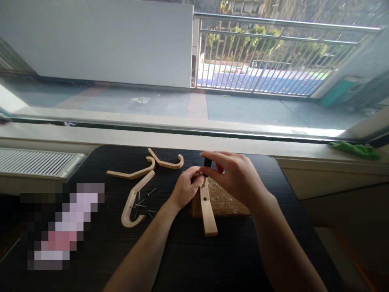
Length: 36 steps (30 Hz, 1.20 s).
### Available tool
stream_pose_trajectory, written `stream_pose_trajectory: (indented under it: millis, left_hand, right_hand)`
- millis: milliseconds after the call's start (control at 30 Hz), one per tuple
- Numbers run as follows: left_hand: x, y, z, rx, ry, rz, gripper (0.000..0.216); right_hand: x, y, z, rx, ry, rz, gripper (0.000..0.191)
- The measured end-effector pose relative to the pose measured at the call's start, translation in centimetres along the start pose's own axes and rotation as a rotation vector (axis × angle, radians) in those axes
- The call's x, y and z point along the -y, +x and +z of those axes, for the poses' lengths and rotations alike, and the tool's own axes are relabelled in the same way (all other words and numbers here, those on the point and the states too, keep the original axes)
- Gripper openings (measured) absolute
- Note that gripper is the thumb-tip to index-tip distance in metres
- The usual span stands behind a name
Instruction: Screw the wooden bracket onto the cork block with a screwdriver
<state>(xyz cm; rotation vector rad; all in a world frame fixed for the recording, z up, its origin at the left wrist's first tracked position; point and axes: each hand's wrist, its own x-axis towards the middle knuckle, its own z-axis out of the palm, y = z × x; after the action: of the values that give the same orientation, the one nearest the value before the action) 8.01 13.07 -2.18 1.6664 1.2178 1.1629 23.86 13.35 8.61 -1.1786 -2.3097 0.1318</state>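
Note:
My left hand [186,187] is closed around the far end of a pale wooden hook [209,219], whose flat end points toward me. A dark hole shows partway along the hook. Above the hook, my right hand [240,174] grips the black handle of what looks like a short screwdriver [208,162], held upright. A screw [204,184] stands in the wood just below it, near my left fingertips. Beneath the hook lies a worn brown board [232,200] with pits and specks on it. My fingers hide the hook's curved end.
Several screws [140,205] are scattered left of my left forearm. Around them lie three more wooden hooks [130,202] on the black table [182,259]. A blurred-out patch [71,219] covers the table's left side. Behind are a windowsill [152,138], a radiator [39,162] and a green cloth [355,150].

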Motion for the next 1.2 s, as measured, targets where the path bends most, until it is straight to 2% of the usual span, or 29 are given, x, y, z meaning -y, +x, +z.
stream_pose_trajectory:
  millis: [200, 500, 600, 867, 1067, 1200]
  left_hand:
    - [0.09, 0.0, -0.05, -0.009, 0.002, 0.037, 0.013]
    - [-0.14, -0.02, -0.2, 0.023, -0.033, 0.031, 0.017]
    - [-0.03, -0.01, -0.2, 0.02, -0.028, 0.016, 0.017]
    - [0.01, -0.07, -0.28, 0.038, -0.003, 0.004, 0.013]
    - [0.03, -0.12, -0.41, 0.067, -0.031, 0.011, 0.015]
    - [0.14, -0.18, -0.34, 0.029, -0.022, 0.006, 0.013]
  right_hand:
    - [0.06, -0.11, 0.18, -0.011, 0.024, -0.022, 0.032]
    - [0.16, -0.17, 0.13, 0.019, 0.219, -0.094, 0.037]
    - [0.05, -0.23, 0.12, 0.02, 0.226, -0.127, 0.039]
    - [-0.21, -0.19, -0.19, 0.029, 0.202, -0.139, 0.024]
    - [-0.08, -0.37, -0.37, 0.014, 0.166, -0.152, 0.025]
    - [0.15, -0.47, -0.39, 0.038, 0.162, -0.152, 0.029]
